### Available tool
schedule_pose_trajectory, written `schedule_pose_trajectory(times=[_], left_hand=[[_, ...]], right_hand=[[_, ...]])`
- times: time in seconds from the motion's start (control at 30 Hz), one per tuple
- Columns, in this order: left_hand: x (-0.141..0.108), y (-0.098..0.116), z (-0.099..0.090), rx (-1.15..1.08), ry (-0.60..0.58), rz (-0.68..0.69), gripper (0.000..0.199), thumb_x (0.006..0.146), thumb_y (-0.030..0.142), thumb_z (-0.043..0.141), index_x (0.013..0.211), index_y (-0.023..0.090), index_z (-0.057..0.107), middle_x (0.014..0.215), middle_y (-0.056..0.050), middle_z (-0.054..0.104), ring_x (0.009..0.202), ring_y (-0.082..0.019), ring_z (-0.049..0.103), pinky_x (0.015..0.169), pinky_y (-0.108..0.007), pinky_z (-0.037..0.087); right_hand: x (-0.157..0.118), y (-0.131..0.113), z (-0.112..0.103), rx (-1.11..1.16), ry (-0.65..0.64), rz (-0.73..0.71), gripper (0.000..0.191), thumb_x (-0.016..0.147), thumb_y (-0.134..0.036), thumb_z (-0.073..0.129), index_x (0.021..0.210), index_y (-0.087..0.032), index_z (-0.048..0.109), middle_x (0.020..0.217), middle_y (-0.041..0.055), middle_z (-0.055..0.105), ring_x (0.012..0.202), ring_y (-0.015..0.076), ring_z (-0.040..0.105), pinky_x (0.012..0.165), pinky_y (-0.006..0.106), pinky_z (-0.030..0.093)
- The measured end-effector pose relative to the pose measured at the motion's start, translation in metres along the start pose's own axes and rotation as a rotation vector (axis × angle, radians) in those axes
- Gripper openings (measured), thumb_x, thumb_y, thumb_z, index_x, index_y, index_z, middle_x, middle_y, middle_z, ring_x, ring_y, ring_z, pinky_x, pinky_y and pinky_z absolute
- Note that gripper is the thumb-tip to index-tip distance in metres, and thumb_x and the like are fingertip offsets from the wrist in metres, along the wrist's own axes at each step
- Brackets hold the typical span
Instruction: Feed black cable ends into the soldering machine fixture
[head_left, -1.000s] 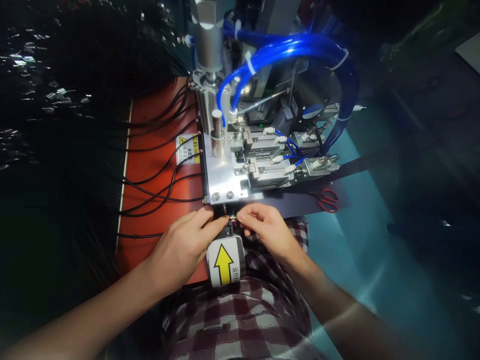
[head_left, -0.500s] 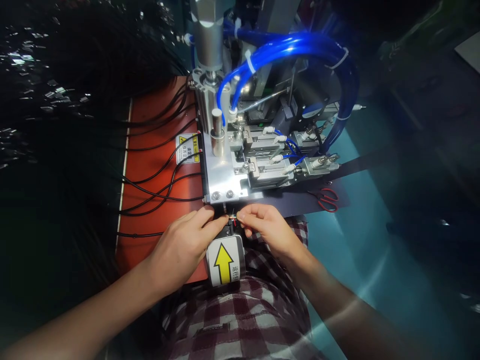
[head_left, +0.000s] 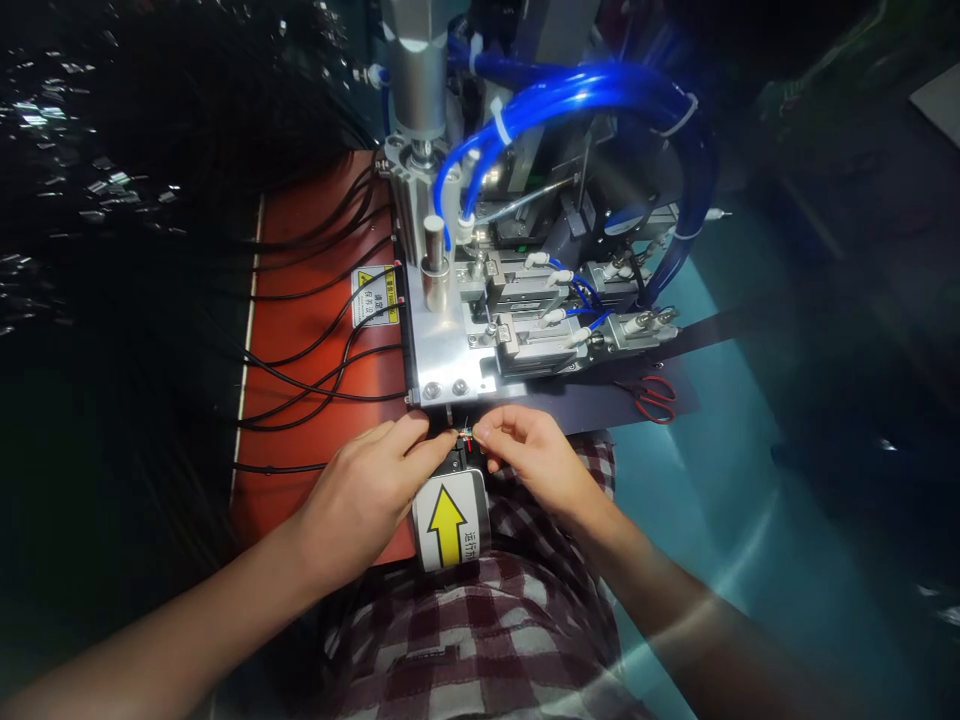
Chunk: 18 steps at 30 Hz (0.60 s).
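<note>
A black cable (head_left: 281, 468) runs across the orange surface and passes beneath my left hand (head_left: 379, 480). The left fingers are closed, thumb and fingertip pinched where the cable's end comes out. Fine wires (head_left: 469, 445), one of them red, show between my two hands. From the other side my right hand (head_left: 536, 450) pinches a tiny connector-like part (head_left: 468, 434) with thumb and index finger; most of it is hidden. Both sets of fingertips nearly meet at the front edge of a metal machine (head_left: 442, 355), just above a white cover with a yellow arrow (head_left: 450, 525).
Several other black cables (head_left: 322, 385) lead over the orange surface (head_left: 307, 320) into the machine's left side. Blue air hoses (head_left: 585, 95) arch above pneumatic cylinders (head_left: 536, 340). Red-handled scissors (head_left: 654, 400) lie on the right. A checked garment covers the lap below.
Both hands stay almost in place. The tiny part between the fingertips has shifted or turned very slightly.
</note>
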<state>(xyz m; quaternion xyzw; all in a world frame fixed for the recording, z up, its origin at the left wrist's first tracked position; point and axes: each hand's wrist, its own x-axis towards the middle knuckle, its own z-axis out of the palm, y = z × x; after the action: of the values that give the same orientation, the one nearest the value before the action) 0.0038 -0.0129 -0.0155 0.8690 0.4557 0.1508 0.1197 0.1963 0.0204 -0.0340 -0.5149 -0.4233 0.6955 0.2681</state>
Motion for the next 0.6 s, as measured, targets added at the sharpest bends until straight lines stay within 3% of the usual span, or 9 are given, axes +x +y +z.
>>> schedule_pose_trajectory(times=[0.23,0.43,0.6], left_hand=[[0.000,0.000,-0.002,0.044,0.001,0.049,0.027,0.091,0.012,0.038,0.110,0.014,0.058,0.084,-0.007,0.058,0.068,-0.018,0.054,0.059,-0.029,0.046],[0.005,0.005,-0.005,0.186,-0.030,0.090,0.028,0.089,0.010,0.038,0.106,0.010,0.060,0.079,-0.008,0.060,0.062,-0.020,0.053,0.054,-0.031,0.045],[0.005,0.003,-0.003,0.121,0.031,0.076,0.029,0.092,0.014,0.033,0.104,0.011,0.060,0.086,-0.010,0.062,0.067,-0.022,0.057,0.055,-0.032,0.048]], right_hand=[[0.001,0.001,0.003,0.003,0.005,0.032,0.024,0.074,-0.037,0.062,0.067,-0.015,0.056,0.054,-0.0037,0.051,0.048,0.0097,0.046,0.050,0.024,0.035],[-0.004,0.003,0.005,-0.297,0.160,-0.118,0.020,0.080,-0.034,0.057,0.069,-0.017,0.056,0.059,-0.0015,0.054,0.052,0.0115,0.047,0.052,0.025,0.036],[0.004,0.012,0.000,0.050,-0.009,0.055,0.024,0.076,-0.037,0.059,0.067,-0.015,0.056,0.057,-0.0016,0.055,0.049,0.0102,0.049,0.054,0.024,0.038]])
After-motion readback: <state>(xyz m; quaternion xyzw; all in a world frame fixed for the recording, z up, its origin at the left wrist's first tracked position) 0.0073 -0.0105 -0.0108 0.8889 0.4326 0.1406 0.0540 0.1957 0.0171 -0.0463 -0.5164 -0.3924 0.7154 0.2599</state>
